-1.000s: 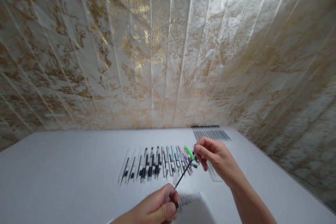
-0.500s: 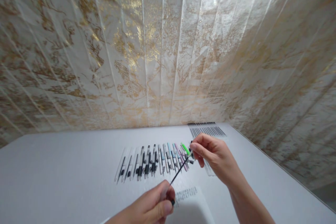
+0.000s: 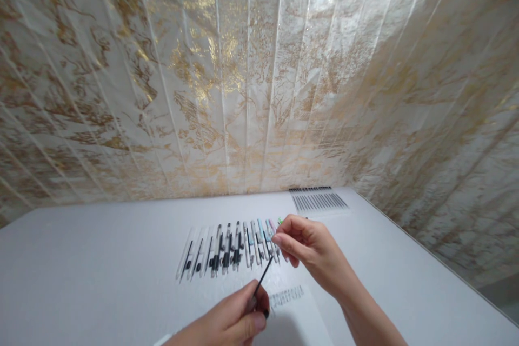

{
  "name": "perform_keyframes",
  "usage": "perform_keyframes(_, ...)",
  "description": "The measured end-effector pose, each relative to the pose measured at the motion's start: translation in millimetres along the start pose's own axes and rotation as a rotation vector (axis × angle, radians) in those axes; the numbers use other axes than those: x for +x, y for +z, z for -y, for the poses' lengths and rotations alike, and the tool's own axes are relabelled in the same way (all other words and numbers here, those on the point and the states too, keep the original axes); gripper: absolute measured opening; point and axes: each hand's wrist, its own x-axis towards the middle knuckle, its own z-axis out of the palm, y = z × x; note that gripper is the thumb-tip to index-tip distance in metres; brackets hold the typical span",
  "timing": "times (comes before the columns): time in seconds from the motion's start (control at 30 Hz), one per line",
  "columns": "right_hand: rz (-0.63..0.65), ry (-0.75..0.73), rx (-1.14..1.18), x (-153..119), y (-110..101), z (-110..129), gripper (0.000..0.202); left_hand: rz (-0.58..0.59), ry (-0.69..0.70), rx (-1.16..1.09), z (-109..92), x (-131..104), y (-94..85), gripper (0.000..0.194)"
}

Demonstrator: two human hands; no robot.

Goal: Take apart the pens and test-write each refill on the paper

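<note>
My left hand is closed around a pen barrel, mostly hidden by the fingers, with a dark end showing by the thumb. From that grip a thin black pen refill slants up to my right hand. The right thumb and index finger pinch its upper end. Just beyond the hands, a row of pen parts lies on the white table: clear tubes, dark refills, black grips and pale-coloured barrels. My right hand covers the right end of that row, where a bit of a green pen peeks out.
At the back right, several thin dark refills lie side by side. A sheet with small writing is on the table near my left hand. Behind the table rises a gold-patterned covering.
My right hand has moved left and slightly down, towards my left hand. Less of the refill shows between them. The green pen is now mostly covered by the right hand.
</note>
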Motion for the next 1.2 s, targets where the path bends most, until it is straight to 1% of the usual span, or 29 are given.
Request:
perform_keyframes(0.17, -0.036, -0.019, 0.017, 0.4, 0.7, -3.3, 0.033, 0.026, 0.004, 0.011, -1.5, -0.5, -2.7, 0.037)
perform_keyframes(0.3, -0.047, -0.033, 0.052, 1.7, 2.7, -4.2, 0.034, 0.021, 0.012, 0.026, -3.8, 0.0, -3.2, 0.036)
perform_keyframes(0.4, -0.065, -0.045, 0.021, 1.2, 3.5, -2.2, 0.033, 0.030, 0.000, 0.018, -4.8, 0.1, -3.7, 0.034)
perform_keyframes(0.57, -0.067, -0.056, -0.004, -1.4, 3.9, 1.3, 0.030, 0.023, -0.007, -0.016, -7.1, -3.1, -4.6, 0.037)
perform_keyframes(0.67, -0.080, -0.072, -0.048, -1.5, 3.9, 1.0, 0.029, 0.043, -0.020, -0.017, -8.7, -3.2, -3.9, 0.038)
perform_keyframes(0.8, -0.110, -0.088, -0.068, -1.3, 3.6, 0.8, 0.030, 0.066, 0.003, -0.018, -11.0, -1.9, -3.2, 0.041)
perform_keyframes(0.93, -0.081, -0.089, -0.069, -2.9, 1.4, 3.7, 0.029, 0.039, -0.012, -0.029, -11.3, -3.4, -3.7, 0.041)
perform_keyframes(1.1, -0.098, -0.114, -0.136, -4.4, 1.4, 3.3, 0.028, 0.045, -0.004, -0.096, -10.2, -4.0, -3.5, 0.043)
perform_keyframes(1.13, -0.082, -0.114, -0.134, -4.3, 3.3, 2.1, 0.028, 0.040, 0.005, -0.105, -9.6, -3.3, -3.7, 0.043)
perform_keyframes(1.2, 0.009, -0.103, -0.152, -4.2, 8.7, -0.2, 0.024, 0.022, 0.032, -0.139, -7.7, -1.6, -4.9, 0.044)
